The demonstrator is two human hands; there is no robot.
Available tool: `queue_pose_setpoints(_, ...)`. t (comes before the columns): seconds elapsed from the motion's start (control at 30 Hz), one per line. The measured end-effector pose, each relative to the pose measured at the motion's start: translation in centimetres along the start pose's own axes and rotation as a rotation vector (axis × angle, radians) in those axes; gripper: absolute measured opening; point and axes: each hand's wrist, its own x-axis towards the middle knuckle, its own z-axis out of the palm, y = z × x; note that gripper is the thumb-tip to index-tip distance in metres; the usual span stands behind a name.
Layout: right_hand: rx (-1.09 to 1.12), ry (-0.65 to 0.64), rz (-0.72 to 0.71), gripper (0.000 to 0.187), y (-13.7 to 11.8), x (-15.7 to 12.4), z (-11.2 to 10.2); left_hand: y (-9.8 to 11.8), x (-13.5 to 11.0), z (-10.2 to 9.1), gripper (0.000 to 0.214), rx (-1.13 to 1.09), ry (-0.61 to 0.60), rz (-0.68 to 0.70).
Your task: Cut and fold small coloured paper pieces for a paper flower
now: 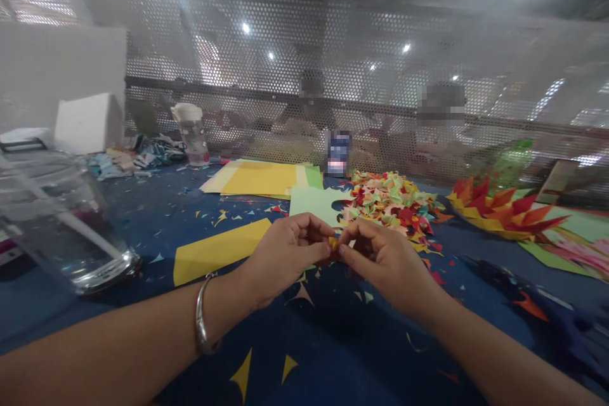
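Observation:
Both hands meet at the middle of the view over the blue table. My left hand (295,244), with a silver bangle at the wrist, pinches one side of a small yellow paper piece (333,243). Pinching its other side is my right hand (378,254). The piece is mostly covered by my fingertips. Behind my left hand lies a yellow paper strip (219,250). A pale green sheet (311,203) with curved cutouts lies just past my hands, beside a heap of small coloured paper pieces (387,196).
A clear plastic jug (57,216) stands at left, a lidded bottle (191,133) behind it. Yellow sheets (257,177) and a propped phone (339,153) are at the back. At right are a red-orange paper flower (504,209) and a dark blue tool (537,304). Perforated screen (266,63) behind.

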Motion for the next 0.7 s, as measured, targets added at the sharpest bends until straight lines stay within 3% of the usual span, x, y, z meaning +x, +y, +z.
queue_pose_setpoints(0.4, 0.091, 0.005, 0.016, 0.006, 0.30, -0.09, 0.19, 0.18, -0.23, -0.21, 0.022, 0.263, -0.012, 0.112)
queue_pose_setpoints(0.7, 0.093, -0.001, 0.011, 0.007, 0.17, -0.10, 0.11, 0.34, -0.25, -0.33, 0.018, 0.250, 0.003, 0.112)
